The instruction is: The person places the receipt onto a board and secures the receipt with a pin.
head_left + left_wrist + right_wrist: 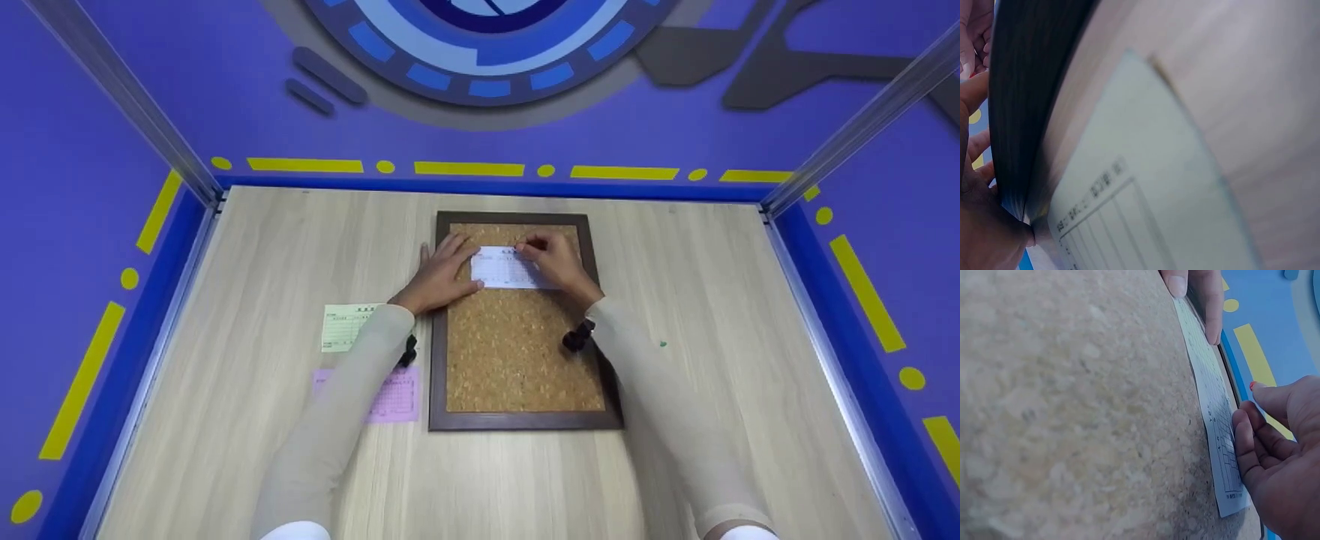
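Observation:
A white printed form (504, 271) lies across the upper part of a cork board (525, 352) with a dark brown frame. My left hand (444, 276) rests at the form's left edge, fingers spread and thumb at its lower left corner. Above the form's top edge, my right hand (556, 262) pinches a small red push pin (1253, 386) at the thumb tip. Its other fingers curl loosely against the paper in the right wrist view. The pin's point is hidden.
Left of the board lie a pale green form (339, 330) and a pink form (397, 397), both partly under the left sleeve. A tiny green piece (663, 343) sits on the table to the right. Blue-purple panels (480, 142) enclose the table's back and sides.

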Tool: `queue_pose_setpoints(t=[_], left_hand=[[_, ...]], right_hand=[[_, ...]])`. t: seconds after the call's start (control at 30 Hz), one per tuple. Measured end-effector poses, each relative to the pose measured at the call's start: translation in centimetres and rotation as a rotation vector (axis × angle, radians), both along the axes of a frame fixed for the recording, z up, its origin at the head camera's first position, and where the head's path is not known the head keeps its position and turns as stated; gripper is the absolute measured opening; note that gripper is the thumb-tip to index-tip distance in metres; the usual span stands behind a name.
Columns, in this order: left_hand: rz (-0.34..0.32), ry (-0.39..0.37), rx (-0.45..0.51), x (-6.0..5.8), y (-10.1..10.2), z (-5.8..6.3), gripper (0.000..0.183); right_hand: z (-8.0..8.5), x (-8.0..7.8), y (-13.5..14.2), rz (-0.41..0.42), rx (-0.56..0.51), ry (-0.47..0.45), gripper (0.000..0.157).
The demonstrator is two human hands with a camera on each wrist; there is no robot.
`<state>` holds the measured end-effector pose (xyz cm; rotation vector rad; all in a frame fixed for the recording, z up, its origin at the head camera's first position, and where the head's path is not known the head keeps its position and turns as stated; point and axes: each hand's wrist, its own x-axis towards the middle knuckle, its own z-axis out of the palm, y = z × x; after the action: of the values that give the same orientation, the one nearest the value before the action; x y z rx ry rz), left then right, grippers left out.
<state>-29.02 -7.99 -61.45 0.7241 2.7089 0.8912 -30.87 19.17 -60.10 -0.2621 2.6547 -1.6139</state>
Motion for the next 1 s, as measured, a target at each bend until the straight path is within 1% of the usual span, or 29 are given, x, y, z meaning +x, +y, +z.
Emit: queue_pose_setpoints(t=[0.33,0.5,0.73,0.83,1.0], left_hand=[[0.0,-0.011,-0.003,0.01,-0.13,0.06,0.079],[-0.001,-0.001,0.002,-0.14,-0.19,0.05,0.08],[-0.011,-0.006,0.046,-0.15,-0.27,-0.01,0.08],[-0.012,-0.006,0.039,-0.09,-0.25,0.06,0.081],[-0.01,-0.004,0.046,-0.14,-0.19,-0.2,0.081]], right_hand=[[0.23,-0.17,-0.21,-0.008,0.046,-0.04,0.013],[0.33,-0.4,-0.56,-0.008,0.082,-0.017,0.011],[0.37,-0.78,-0.86,0.024,0.14,0.038,0.009],[0.41,-0.77,-0.87,0.025,0.154,0.033,0.009],[0.4,-0.75,-0.93,0.021,0.178,0.036,0.008]])
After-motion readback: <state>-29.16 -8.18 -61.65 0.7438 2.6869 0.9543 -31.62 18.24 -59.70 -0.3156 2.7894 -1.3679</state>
